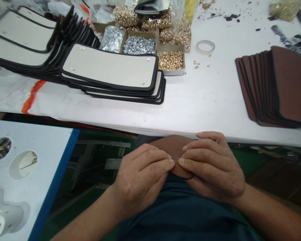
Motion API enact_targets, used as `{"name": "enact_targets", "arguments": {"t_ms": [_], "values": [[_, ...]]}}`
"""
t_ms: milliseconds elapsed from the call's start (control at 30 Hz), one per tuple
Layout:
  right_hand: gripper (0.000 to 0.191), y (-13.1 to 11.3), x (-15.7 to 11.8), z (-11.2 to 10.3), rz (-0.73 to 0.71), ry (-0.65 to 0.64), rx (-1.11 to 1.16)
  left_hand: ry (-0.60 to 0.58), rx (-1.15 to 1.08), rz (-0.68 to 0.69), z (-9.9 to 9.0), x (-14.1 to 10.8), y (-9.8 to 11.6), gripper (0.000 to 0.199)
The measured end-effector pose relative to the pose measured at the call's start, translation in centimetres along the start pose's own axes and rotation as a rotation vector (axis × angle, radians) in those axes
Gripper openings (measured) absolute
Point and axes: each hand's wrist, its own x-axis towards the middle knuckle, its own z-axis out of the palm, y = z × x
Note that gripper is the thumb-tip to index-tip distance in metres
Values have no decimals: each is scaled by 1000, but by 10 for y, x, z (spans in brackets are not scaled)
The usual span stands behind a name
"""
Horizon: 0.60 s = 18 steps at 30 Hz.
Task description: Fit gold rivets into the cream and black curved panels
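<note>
In front of my lap, below the table's edge, a brown panel with a black edge is held bent between both hands. My left hand is closed on its left side. My right hand grips the right side, its fingers curled over the top. Both thumbs almost meet at the panel's middle; whatever small thing may lie between the fingertips is hidden. On the table to the right lies a fanned stack of similar brown panels. Pale panels with black edging and metal eyelets at their corners are piled at the left.
Behind the pale pile stand a carton of silver washers, a box of gold eyelets and bagged gold eyelets. A tape ring lies near loose eyelets. At lower left, a white machine sits on a blue-edged table.
</note>
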Motion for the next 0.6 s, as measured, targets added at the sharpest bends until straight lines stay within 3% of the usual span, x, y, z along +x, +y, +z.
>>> {"name": "enact_targets", "arguments": {"t_ms": [233,467,600], "values": [[15,-3,-1,-1,19,-33,14,-34,39,109,0,-6,-1,32],[13,1,3,-4,30,-119,38,-34,58,117,-1,-7,-1,26],[15,7,0,-8,20,-20,-17,12,140,111,1,-8,2,21]]}}
